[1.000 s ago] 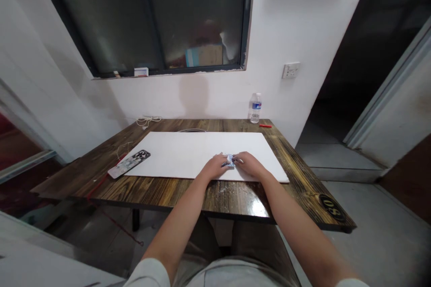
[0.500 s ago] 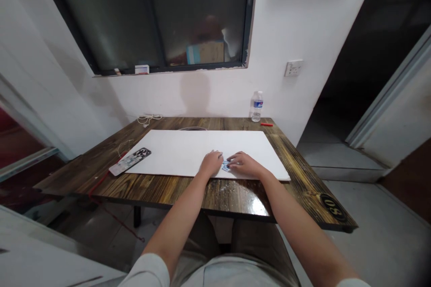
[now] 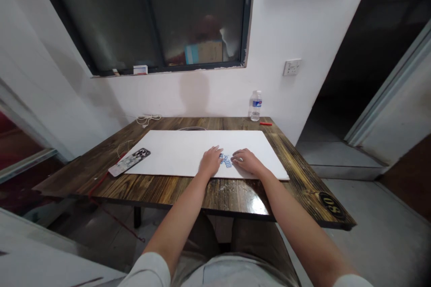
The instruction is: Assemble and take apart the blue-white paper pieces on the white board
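A white board [image 3: 175, 152] lies flat on the dark wooden table. Near its front edge, right of the middle, are small blue pieces [image 3: 227, 161], too small to make out clearly. My left hand [image 3: 211, 160] rests just left of them, its fingers apart and its fingertips beside the leftmost bits. To their right, my right hand [image 3: 245, 160] hovers over or rests on the board, fingers spread and slightly bent, with nothing visible in it.
A patterned case or phone [image 3: 130, 162] lies over the board's left edge, near a red cord [image 3: 99, 183]. At the table's back are a white cable [image 3: 148, 119], a water bottle [image 3: 256, 106] and a red pen-like object [image 3: 266, 124]. A wall stands behind.
My hands have moved slightly apart, the right one away from the blue pieces. More of the pieces now shows between them. The fingers of my left hand have spread.
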Available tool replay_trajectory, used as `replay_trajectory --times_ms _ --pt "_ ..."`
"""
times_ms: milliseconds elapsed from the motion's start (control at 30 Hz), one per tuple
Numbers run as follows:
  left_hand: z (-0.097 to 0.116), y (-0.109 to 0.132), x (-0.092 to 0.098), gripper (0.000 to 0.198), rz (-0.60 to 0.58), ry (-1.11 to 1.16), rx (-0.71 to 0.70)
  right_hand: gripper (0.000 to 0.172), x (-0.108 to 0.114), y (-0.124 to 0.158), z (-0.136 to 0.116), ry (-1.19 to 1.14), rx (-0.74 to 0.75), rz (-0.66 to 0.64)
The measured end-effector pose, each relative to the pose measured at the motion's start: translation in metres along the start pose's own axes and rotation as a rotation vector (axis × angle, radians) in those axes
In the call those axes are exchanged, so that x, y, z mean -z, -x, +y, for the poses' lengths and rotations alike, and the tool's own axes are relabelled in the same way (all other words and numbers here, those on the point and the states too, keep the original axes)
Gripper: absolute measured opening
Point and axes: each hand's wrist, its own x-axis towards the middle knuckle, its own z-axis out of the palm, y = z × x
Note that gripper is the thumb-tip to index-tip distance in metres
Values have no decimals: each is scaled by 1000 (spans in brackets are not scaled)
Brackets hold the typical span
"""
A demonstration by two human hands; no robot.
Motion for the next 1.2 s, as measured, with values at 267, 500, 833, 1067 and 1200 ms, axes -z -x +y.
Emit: replay_trajectory --times_ms 267,500,833,1067,1200 --pt "-2 0 1 36 -23 -11 121 16 4 3 -7 -101 77 -69" --pt "1 -3 -8 36 -131 99 -250 15 4 1 -7 -174 77 -20" --pt "2 -2 -5 32 -170 198 -447 27 -2 -2 2 -41 -55 65" --pt "-3 0 2 21 58 -2 -4 18 5 1 -1 -53 15 1" --pt "-9 0 1 29 68 -47 217 20 6 1 -7 -123 97 -70"
